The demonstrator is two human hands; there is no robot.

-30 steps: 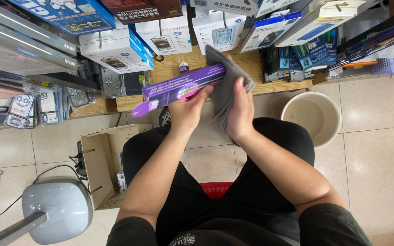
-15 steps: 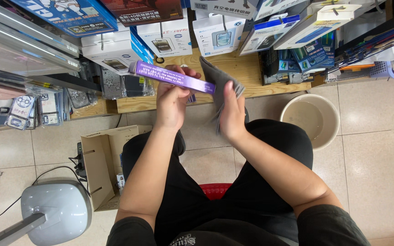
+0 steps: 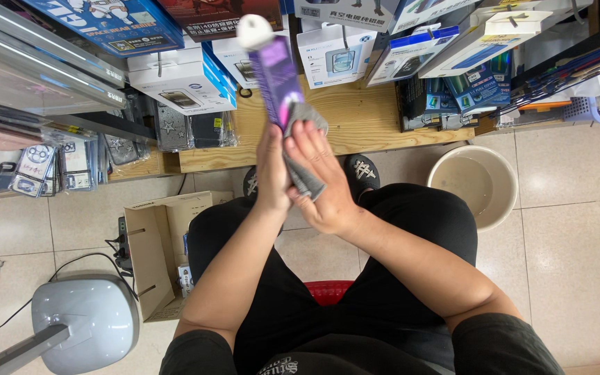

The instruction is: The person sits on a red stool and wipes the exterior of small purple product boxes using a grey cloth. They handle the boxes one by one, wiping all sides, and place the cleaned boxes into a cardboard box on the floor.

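Over my knees, both hands are up in front of the wooden shelf edge [image 3: 376,121]. Left hand [image 3: 273,170] is closed around the lower end of a long purple box [image 3: 277,80], fingers wrapped, thumb side toward me. Box stands nearly upright, tilted a bit left at the top, white cap end up, top blurred. Right hand [image 3: 322,182] is partly open, fingers spread flat, pressing a grey cloth [image 3: 305,149] against the box's lower right side. Cloth is bunched between my right palm and the box, one corner hanging down below the fingers, another bit sticking out above them beside the box.

I'm seated on something red [image 3: 328,290], only a sliver shows between my legs. Black shorts, black shoes on the tiled floor just under the shelf.

Left of my left knee: open cardboard carton [image 3: 151,250] on the floor, flaps out, touching nothing I hold. Further left and nearer me, grey round fan base [image 3: 85,323] with its cable running off left. Right of my right knee: beige round basin [image 3: 473,184], near the shelf, well apart from the hands. Shelf behind is packed with white and blue product boxes [image 3: 182,80], packets in clear sleeves on the left.
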